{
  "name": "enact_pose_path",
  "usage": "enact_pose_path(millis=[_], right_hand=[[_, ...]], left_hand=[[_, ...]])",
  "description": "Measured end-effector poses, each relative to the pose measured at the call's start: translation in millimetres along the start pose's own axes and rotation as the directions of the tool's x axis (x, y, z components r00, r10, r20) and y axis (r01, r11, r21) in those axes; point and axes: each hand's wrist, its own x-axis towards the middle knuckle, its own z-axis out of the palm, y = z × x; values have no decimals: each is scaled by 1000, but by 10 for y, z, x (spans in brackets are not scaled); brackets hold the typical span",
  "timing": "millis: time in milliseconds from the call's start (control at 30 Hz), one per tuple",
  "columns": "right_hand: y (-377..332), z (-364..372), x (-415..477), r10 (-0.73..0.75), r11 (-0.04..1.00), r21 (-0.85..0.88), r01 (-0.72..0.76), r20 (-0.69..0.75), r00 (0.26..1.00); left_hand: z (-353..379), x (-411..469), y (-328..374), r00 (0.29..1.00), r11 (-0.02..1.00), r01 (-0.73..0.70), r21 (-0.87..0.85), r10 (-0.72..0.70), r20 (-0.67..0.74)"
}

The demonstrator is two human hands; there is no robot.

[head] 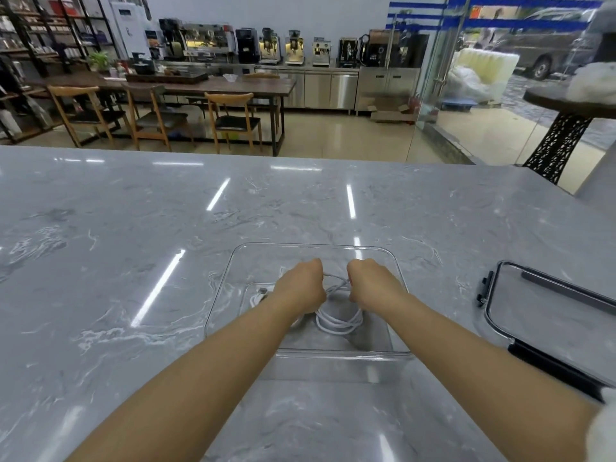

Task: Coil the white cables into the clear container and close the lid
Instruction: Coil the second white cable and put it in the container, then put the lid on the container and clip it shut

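Note:
A clear rectangular container (230, 268) stands on the grey marble counter in front of me. Both my hands reach down into it. My left hand (301, 285) and my right hand (368, 283) are closed side by side on the white cables (338, 320), whose loops hang below them as a coil near the container floor. A cable end with a plug (261, 291) lies inside the container just left of my left hand. The clear lid (546, 315), with black clips, lies flat on the counter to the right of the container, apart from it.
The marble counter (133, 261) stretches wide to the left and far side. Beyond its far edge are wooden chairs, a long dark table and a row of coffee machines. A glass door is at the back right.

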Motion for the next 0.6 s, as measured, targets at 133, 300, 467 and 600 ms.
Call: enact_pose_path(millis=[133, 300, 467, 600], right_hand=[[-7, -8, -23, -13, 998, -57, 16, 52, 999], [-44, -34, -80, -3, 996, -93, 13, 102, 995], [-54, -77, -168, -28, 987, -158, 43, 100, 995], [4, -228, -273, -138, 979, -164, 121, -91, 986]], left_hand=[[-3, -22, 23, 1000, 1000, -22, 16, 22, 15], [-37, -52, 27, 997, 997, -46, 63, 42, 65], [-133, -69, 40, 997, 990, -48, 132, 39, 69], [-364, -178, 85, 999, 987, -46, 154, 47, -4]])
